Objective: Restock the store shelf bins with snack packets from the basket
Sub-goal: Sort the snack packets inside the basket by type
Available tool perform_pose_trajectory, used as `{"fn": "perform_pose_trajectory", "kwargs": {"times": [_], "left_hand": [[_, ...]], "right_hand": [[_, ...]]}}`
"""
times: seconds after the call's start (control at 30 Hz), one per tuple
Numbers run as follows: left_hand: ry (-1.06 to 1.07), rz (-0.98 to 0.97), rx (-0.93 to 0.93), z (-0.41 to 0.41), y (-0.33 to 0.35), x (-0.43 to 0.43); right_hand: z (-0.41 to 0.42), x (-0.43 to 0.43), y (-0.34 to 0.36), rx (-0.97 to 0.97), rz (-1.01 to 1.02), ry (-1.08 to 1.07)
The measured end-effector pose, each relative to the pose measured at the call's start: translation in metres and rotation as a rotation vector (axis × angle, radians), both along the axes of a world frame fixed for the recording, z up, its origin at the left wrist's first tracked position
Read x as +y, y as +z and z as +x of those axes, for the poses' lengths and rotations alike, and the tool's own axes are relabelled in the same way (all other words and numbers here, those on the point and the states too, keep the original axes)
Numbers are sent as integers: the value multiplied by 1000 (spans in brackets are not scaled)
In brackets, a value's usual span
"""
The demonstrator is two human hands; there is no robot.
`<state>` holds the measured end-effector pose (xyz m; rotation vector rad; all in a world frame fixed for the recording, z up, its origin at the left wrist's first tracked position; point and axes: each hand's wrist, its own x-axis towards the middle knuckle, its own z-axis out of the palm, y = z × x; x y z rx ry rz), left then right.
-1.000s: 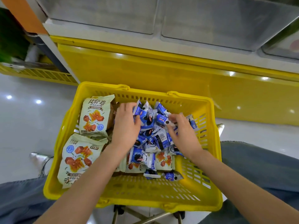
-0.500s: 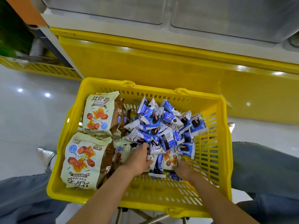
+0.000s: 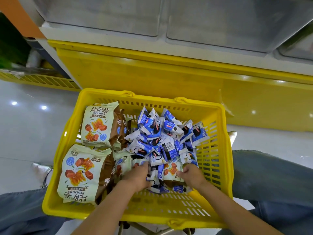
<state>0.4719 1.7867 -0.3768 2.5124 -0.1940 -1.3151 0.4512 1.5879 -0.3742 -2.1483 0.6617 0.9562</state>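
Snacks fill a yellow basket point(image 3: 152, 211) that sits between two knees in blue jeans point(image 3: 271, 180). On its left side lie two big packets, cream and brown, with pictures of orange rolls. The far big packet point(image 3: 98, 126) says "BISAJUAN" under three large Chinese signs. The near big packet point(image 3: 81, 175) says the same word, but it is turned upside down. More packets of this kind stand on edge just beside them, partly hidden.

On the right side is a heap of small blue packets point(image 3: 159, 138). They are blue and white with a dark round shape drawn on them. Their writing is too small to read. One shows a black bar code.

A small cream packet point(image 3: 171, 170) lies at the near edge of the heap. The left hand point(image 3: 137, 175) digs into the heap just left of it. Its fingers are bent and the tips are hidden, so I cannot tell if it holds anything. The right hand point(image 3: 192, 175) touches the packet's right side with curled fingers, and I cannot tell if it has a real hold.

Behind the basket is a yellow shelf front point(image 3: 152, 73). Above that are clear bins point(image 3: 101, 16).
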Motion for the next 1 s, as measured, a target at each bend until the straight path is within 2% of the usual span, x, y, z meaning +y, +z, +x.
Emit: {"fn": "perform_pose_trajectory", "kwargs": {"times": [0.2,0.33,0.43,0.5,0.57,0.63,0.73,0.8,0.9,1.0], "left_hand": [[141,-189,-25,-18,17,-24],[223,-337,-143,-21,35,-28],[375,-559,-186,-18,58,-21],[443,-746,-69,-17,78,-13],[521,-879,21,-19,98,-5],[613,-888,-31,-22,114,4],[804,-865,-155,-22,134,16],[930,-819,-300,-20,146,23],[935,-804,-495,-22,160,35],[873,-775,-567,-20,172,58]], "right_hand": [[20,-4,56,-56,106,106],[33,-16,105,-65,145,363],[42,-22,146,-139,157,641],[47,-22,171,-190,291,686],[52,-19,190,-224,427,663],[54,-13,198,-297,494,546],[50,8,198,-504,498,132],[43,30,194,-476,463,-77],[26,67,184,-321,560,-38],[24,95,180,-306,608,-6]]}}
